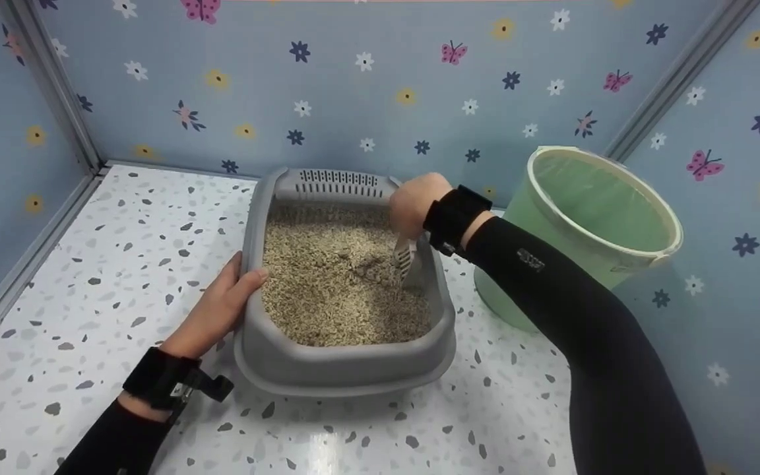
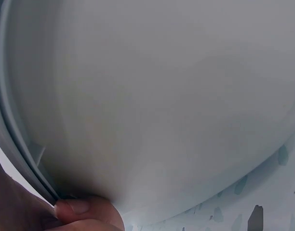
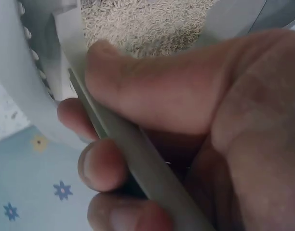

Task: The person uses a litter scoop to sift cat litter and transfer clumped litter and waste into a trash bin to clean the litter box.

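Note:
A grey litter box filled with tan pellet litter stands on the speckled surface. My left hand grips its left rim, thumb over the top edge; in the left wrist view the fingertips curl under the rim beside the outer wall. With my right hand I hold a light-coloured slotted litter scoop by its handle, above the box's right side. The scoop's lower end is down at the litter, next to a darker clumped patch. The right wrist view shows thumb and fingers wrapped round the scoop handle.
A pale green bucket with a clear liner inside stands to the right of the box, partly behind my right forearm. Blue flowered panels close off the back and both sides. Speckled white surface extends left of the box.

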Available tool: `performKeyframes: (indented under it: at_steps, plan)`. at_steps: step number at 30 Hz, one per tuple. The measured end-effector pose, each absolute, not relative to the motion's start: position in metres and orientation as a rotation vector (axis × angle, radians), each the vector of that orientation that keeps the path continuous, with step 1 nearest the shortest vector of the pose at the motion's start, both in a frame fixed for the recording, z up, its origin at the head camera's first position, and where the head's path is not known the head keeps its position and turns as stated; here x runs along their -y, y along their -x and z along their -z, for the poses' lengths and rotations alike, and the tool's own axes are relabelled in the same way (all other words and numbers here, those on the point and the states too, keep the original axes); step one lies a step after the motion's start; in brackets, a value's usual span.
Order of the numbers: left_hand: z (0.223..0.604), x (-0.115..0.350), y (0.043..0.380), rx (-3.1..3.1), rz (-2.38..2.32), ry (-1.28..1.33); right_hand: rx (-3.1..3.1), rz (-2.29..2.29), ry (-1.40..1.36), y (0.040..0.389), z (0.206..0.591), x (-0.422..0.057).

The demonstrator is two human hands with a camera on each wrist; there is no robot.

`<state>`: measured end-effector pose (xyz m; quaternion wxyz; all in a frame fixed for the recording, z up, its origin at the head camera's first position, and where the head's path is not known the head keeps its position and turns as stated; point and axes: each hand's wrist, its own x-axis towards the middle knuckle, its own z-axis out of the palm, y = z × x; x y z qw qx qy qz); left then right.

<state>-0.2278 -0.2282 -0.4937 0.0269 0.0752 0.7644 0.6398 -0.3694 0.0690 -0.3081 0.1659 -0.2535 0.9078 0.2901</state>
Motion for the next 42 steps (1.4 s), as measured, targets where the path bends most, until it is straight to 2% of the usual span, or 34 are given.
performKeyframes:
  at_steps: [12, 26, 42]
  plan:
    - [0.494, 0.229, 0.227, -2.346, -1.975, -0.218, -2.639, -0.650, 0.659, 0.372, 0.313, -0.078]
    - [0.494, 0.230, 0.226, -2.349, -1.978, -0.225, -2.703, -0.687, 0.717, 0.363, 0.313, -0.069]
    - [0.493, 0.231, 0.224, -2.356, -1.968, -0.214, -2.648, -0.511, 0.792, 0.385, 0.337, -0.077]
